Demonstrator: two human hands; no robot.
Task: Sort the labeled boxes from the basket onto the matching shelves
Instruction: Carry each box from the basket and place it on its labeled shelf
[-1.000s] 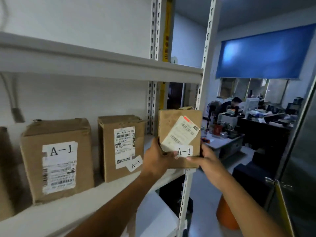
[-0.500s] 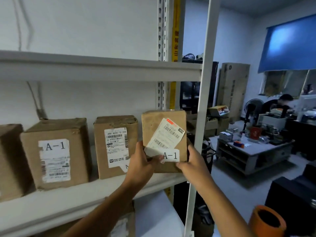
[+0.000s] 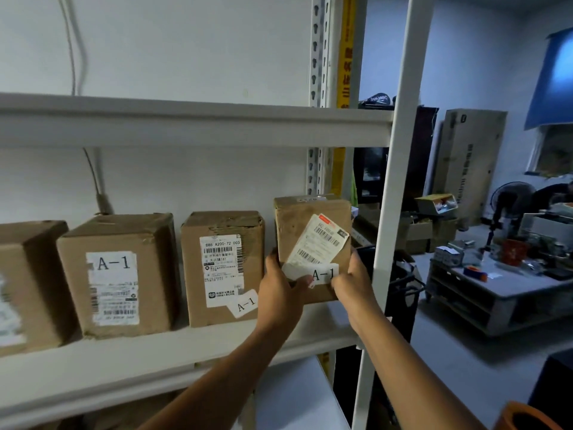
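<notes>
A brown cardboard box [image 3: 297, 226] with a shipping label and a white A-1 tag stands at the right end of the white shelf board [image 3: 155, 361]. My left hand [image 3: 280, 290] grips its lower left side, thumb across the tag. My right hand [image 3: 353, 282] grips its lower right corner. Left of it stand two more boxes marked A-1, one [image 3: 221, 268] beside my left hand and one [image 3: 119, 274] further left. Another box [image 3: 29, 287] sits at the far left edge, its label cut off.
A white upright post [image 3: 393, 212] runs just right of my right hand. Another shelf board [image 3: 186, 125] hangs above. An orange basket rim [image 3: 524, 417] shows at the bottom right. Behind the rack are a low table [image 3: 496, 293], a fan and stacked cartons.
The held box has moved left and inward onto the shelf, past the upright post, and now stands next to the other A-1 boxes. Both hands stay on it.
</notes>
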